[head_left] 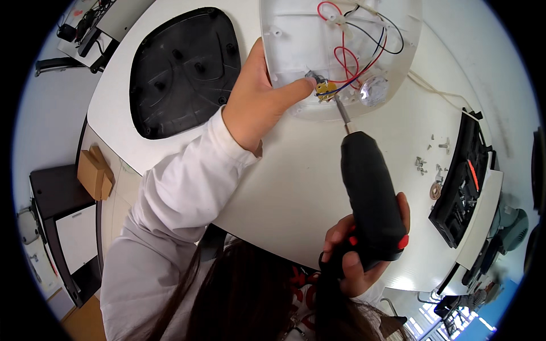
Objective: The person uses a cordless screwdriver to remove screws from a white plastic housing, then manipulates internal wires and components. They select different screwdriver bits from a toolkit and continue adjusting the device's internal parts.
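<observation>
Dark hair (244,290) hangs nearest the camera, along the lower edge, over the person's clothes. Just beyond it, the right hand (357,275) has its grip closed around a black power driver (369,193) (red patches show near its base). The driver points up and slightly left, and the tip of its metal bit (342,111) is at a small gold-coloured part (325,90) inside a white shell (301,40); whether the two touch, I cannot tell.

The left hand (261,105) grips the shell's left edge, thumb reaching inside to just beside that part, the other fingers mostly hidden. The shell lies open side up at the far side of the bench (284,187), with loose red, black and blue wires and a clear round piece (373,91) in it.

Left of the shell lies a black cover (187,74); to the right, small metal pieces (421,165) lie beside an open black tool case (460,182).
</observation>
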Tool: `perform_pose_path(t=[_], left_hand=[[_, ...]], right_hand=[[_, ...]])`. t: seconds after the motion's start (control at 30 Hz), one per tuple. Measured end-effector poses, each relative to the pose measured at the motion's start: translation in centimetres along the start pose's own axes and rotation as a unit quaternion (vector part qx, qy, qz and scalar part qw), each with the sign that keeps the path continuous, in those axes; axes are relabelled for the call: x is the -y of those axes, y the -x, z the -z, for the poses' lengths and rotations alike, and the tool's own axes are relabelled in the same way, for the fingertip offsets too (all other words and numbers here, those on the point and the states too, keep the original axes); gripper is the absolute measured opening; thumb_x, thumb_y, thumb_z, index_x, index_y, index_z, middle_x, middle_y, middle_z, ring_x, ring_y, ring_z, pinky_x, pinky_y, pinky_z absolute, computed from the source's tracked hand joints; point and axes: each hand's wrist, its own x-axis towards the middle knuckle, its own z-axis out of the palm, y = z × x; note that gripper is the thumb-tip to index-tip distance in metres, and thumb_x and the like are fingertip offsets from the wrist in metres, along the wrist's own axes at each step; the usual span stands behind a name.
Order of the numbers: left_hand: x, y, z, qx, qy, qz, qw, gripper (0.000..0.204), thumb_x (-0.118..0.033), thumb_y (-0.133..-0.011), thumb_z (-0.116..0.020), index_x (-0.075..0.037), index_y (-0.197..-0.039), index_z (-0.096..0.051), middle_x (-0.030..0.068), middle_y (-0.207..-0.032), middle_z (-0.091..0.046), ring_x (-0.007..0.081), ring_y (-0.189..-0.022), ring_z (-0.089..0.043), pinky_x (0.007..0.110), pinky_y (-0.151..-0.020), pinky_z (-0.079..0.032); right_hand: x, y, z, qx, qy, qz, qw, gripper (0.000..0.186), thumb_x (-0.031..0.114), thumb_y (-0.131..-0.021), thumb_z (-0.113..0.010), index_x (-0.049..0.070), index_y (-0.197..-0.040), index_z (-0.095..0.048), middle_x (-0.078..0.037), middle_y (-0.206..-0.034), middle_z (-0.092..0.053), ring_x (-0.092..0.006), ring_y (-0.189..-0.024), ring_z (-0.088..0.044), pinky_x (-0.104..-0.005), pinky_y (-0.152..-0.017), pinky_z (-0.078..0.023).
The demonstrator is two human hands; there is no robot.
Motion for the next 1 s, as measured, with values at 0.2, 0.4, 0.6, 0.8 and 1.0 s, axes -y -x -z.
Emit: perform_pose_path(t=[0.2, 0.4, 0.6, 0.8, 1.0], left_hand=[[0.3, -0.1, 0.3, 0.017, 0.05, 0.057, 0.997, 0.041, -0.007, -0.073, -0.067, 0.0, -0.111, -0.053, 0.007, -0.101, -0.061, 0.0147, -0.094, -0.057, 0.029, -0.085, -0.042], [0.3, -0.2, -0.2, 0.006, 0.053, 0.061, 0.997, 0.032, -0.012, -0.081, -0.065, 0.001, -0.108, -0.056, 0.0053, -0.101, -0.062, 0.0124, -0.092, -0.057, 0.026, -0.083, -0.042], [0.3, -0.5, 0.3, -0.091, 0.014, 0.042, 0.995, 0.031, -0.025, -0.088, -0.059, -0.001, -0.107, -0.057, 0.0045, -0.098, -0.062, 0.0116, -0.09, -0.057, 0.025, -0.08, -0.043], [-0.7, -0.9, 1.0, -0.125, -0.05, 0.001, 0.991, 0.037, -0.024, -0.084, -0.062, -0.003, -0.113, -0.053, 0.0041, -0.102, -0.057, 0.0146, -0.092, -0.055, 0.028, -0.08, -0.042], [-0.8, -0.4, 1.6, -0.15, -0.09, -0.013, 0.985, 0.038, -0.023, -0.082, -0.065, -0.003, -0.113, -0.053, 0.0042, -0.104, -0.057, 0.0142, -0.093, -0.054, 0.027, -0.081, -0.042]], right_hand=[[-0.1, -0.5, 0.5, -0.06, -0.02, 0.048, 0.997, 0.096, 0.017, -0.077, -0.067, 0.018, -0.139, 0.006, -0.016, -0.079, -0.054, -0.0192, -0.062, -0.055, -0.0306, -0.054, -0.049], [-0.1, -0.8, 1.6, -0.096, -0.01, 0.067, 0.993, 0.098, 0.019, -0.077, -0.068, 0.019, -0.139, 0.008, -0.017, -0.078, -0.054, -0.0198, -0.059, -0.055, -0.0319, -0.053, -0.049], [-0.2, -0.8, 2.8, -0.058, -0.028, 0.095, 0.993, 0.096, 0.012, -0.077, -0.063, 0.024, -0.138, 0.01, -0.019, -0.079, -0.054, -0.0202, -0.06, -0.055, -0.0331, -0.054, -0.048], [-0.6, -0.3, 3.3, 0.011, -0.017, 0.14, 0.99, 0.083, 0.015, -0.078, -0.06, 0.02, -0.139, -0.003, -0.02, -0.084, -0.054, -0.0217, -0.066, -0.055, -0.0343, -0.057, -0.048], [1.0, -0.5, 7.1, 0.226, 0.029, -0.073, 0.971, 0.07, 0.026, -0.079, -0.059, 0.012, -0.134, -0.019, -0.019, -0.088, -0.055, -0.0228, -0.075, -0.055, -0.0343, -0.062, -0.048]])
